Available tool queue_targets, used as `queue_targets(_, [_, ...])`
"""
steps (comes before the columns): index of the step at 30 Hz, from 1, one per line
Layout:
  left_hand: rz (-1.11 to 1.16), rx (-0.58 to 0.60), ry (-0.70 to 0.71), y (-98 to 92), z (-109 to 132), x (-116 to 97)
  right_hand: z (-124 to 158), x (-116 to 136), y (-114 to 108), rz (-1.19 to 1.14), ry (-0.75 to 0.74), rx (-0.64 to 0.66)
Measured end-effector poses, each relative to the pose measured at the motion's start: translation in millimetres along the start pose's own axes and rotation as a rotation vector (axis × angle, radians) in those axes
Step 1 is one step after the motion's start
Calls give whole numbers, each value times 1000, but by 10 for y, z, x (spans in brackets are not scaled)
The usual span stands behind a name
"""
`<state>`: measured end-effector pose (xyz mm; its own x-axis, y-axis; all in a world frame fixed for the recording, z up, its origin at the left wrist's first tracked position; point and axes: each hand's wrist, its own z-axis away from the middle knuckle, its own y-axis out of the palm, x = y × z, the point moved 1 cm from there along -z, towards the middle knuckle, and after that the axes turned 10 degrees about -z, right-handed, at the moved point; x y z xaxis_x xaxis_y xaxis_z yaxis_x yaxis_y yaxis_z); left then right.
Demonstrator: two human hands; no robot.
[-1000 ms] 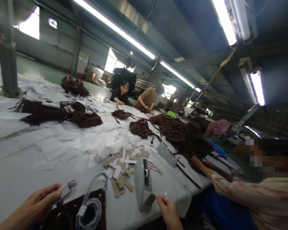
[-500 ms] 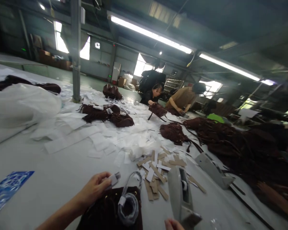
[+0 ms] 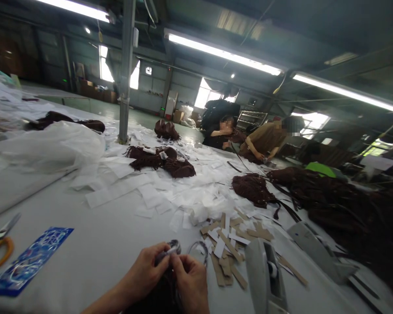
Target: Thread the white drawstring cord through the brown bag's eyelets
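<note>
Bottom centre of the frame: the left hand (image 3: 146,274) and the right hand (image 3: 190,284) are held close together, knuckles up, fingertips meeting. A small grey piece (image 3: 170,250) is pinched between them. Both hands are closed on it, the left thumb and forefinger laid along it, the right fingers curled in from the other side. The left forearm is seen running in from the lower left edge; the right wrist is cut off by the bottom edge. Under the hands a dark brown bag (image 3: 163,301) is largely hidden, lying on the tabletop (image 3: 94,248). A grey cord (image 3: 199,243) is looped just right of the piece; where its ends run cannot be told.

Right of the hands a tape dispenser (image 3: 265,279) is stood at the lower edge, and a second dispenser (image 3: 314,246) is set further right. Cardboard strips (image 3: 231,244) are scattered just beyond the hands, with white paper slips (image 3: 183,196) heaped behind. At the lower left a blue card (image 3: 29,261) is laid flat, with scissors (image 3: 6,226) at the left edge. Fringed bags (image 3: 253,189) are spread across the middle, and two co-workers (image 3: 265,139) are bent over the far end, upper right of centre.
</note>
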<state>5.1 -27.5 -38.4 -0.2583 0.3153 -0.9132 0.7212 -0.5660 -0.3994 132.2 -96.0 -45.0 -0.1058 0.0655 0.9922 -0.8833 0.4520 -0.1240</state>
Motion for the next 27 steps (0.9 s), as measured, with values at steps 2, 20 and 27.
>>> queue_targets(2, [17, -15, -10, 12, 2, -7, -32, -43, 5, 5, 41, -53])
queue_targets(20, [587, 183, -283, -14, -63, 230, -59, -325, 111, -382, 113, 64])
queue_targets(27, [656, 151, -402, 20, -199, 407, -41, -417, 47, 109, -189, -116])
